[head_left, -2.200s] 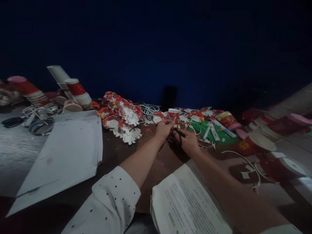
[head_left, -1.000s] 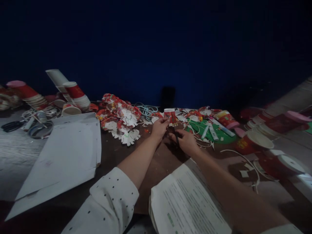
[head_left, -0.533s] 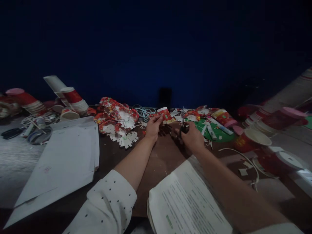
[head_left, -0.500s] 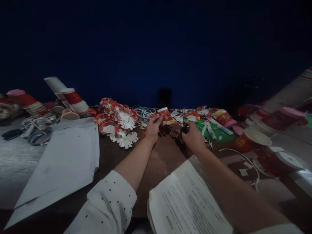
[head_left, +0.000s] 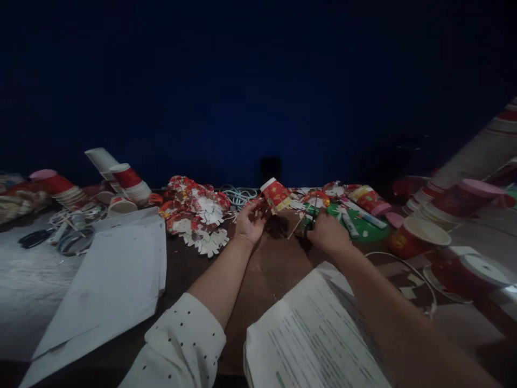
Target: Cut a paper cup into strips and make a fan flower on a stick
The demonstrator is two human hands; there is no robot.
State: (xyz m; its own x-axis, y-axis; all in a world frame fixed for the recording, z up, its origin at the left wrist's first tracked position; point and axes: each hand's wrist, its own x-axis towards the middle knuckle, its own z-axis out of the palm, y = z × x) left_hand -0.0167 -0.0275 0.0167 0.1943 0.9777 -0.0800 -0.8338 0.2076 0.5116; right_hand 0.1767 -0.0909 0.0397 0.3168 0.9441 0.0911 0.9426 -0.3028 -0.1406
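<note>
My left hand (head_left: 249, 222) holds a red paper cup (head_left: 276, 195) with a gold pattern, tilted over the brown tabletop. The cup's lower edge looks cut into short pale strips. In my right hand (head_left: 329, 231) are dark-handled scissors (head_left: 313, 214), blades pointing away from me and apart from the cup. A thin pale strip (head_left: 296, 225) shows between the cup and the scissors. Left of my left hand lies a heap of cut red-and-white paper flowers (head_left: 196, 207). Beyond the scissors is a green round piece (head_left: 365, 229) with glue tubes (head_left: 349, 223) on it.
White sheets (head_left: 109, 269) lie at the left. A printed booklet (head_left: 311, 328) is close in front of me. Stacked cups (head_left: 131, 183) stand at the back left, more cups (head_left: 420, 234) at the right. A pale cord (head_left: 416, 272) curves by my right forearm.
The cup has turned in my left hand, showing a different patterned side, and my left fingers have opened out somewhat. My right hand with the scissors has shifted slightly right, away from the cup.
</note>
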